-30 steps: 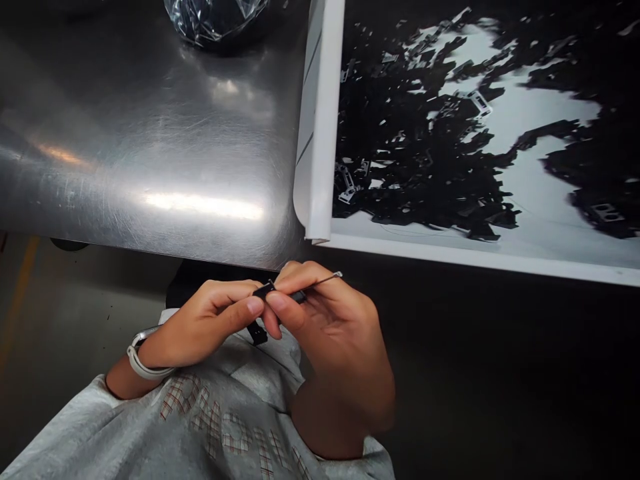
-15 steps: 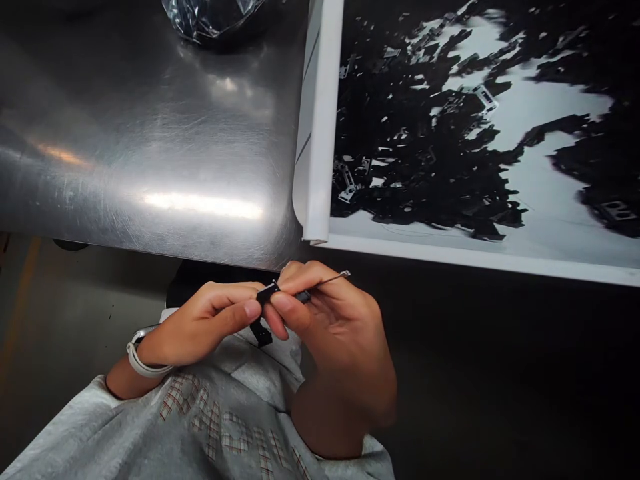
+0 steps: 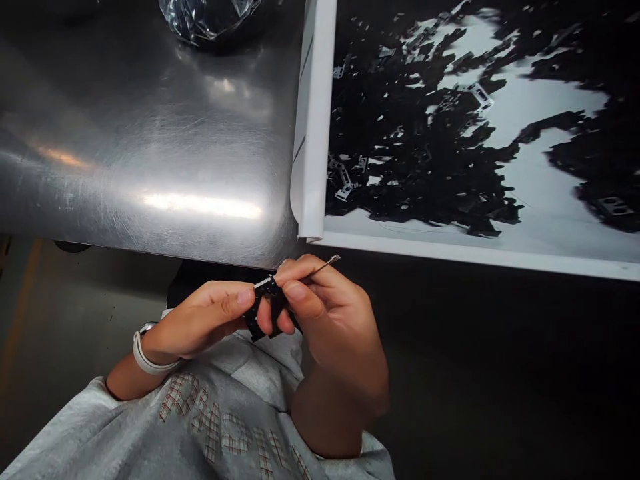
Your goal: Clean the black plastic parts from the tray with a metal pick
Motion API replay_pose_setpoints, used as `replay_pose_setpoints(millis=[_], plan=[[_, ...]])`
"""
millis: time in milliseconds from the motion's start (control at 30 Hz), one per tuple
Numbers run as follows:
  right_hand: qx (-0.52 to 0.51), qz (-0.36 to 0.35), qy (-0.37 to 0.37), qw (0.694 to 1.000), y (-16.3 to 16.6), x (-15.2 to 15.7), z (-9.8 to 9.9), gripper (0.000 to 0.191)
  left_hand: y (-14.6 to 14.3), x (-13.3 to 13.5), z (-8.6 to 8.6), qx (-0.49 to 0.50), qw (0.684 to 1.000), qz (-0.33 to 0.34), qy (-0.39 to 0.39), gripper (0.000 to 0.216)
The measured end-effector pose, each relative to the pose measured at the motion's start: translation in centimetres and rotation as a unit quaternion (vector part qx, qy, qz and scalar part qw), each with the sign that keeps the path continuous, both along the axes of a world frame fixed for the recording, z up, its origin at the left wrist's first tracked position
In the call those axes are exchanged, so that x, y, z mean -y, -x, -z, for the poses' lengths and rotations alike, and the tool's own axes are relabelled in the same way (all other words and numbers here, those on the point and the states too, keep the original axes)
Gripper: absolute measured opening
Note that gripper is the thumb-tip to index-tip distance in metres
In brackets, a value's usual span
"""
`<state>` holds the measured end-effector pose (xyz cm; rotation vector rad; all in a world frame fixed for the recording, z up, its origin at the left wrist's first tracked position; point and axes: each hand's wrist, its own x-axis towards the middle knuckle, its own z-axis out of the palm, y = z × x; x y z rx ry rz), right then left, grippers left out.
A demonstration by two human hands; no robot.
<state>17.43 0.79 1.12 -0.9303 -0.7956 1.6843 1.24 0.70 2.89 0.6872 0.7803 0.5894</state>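
My left hand point(image 3: 207, 319) is closed on a small black bracket-like part point(image 3: 261, 291) with a pale upper edge, pinching it between thumb and fingers. My right hand point(image 3: 335, 320) is closed too. A thin metal rod point(image 3: 324, 265) with a small wider tip sticks out up and to the right from between its thumb and forefinger. Fingertips of the right hand also rest against the black part, and its thumb hides some of it. Both hands meet just in front of the metal table edge, above the lap.
A scratched metal table point(image 3: 200, 147) lies ahead on the left, with a shiny plastic bag point(image 3: 207, 20) at its back. To the right a white box point(image 3: 316, 120) holds many loose black parts point(image 3: 400, 147) and some silvery pieces.
The black part has been turned, so more of its dotted face shows. My right hand and the rod have shifted slightly up and left; my left thumb has moved a little back.
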Motion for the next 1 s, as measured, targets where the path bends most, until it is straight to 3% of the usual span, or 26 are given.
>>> replay_pose_setpoints(millis=[233,400,700,1000], plan=[[-0.007,-0.009,0.047,0.999,-0.04,0.14,-0.14,0.027,0.01,-0.17,0.04,0.031,0.997,-0.018,0.070,0.047],[0.013,0.012,0.026,1.000,0.18,-0.07,-0.37,0.019,0.11,-0.11,0.22,0.075,0.991,-0.026,0.104,0.044],[-0.037,0.002,0.025,0.999,0.21,0.05,-0.51,0.009,0.48,-0.04,0.68,0.121,0.988,-0.004,0.100,0.041],[-0.086,-0.029,0.035,0.995,-0.29,0.77,-0.28,0.025,0.70,0.07,0.83,0.129,0.985,0.013,0.114,0.042]])
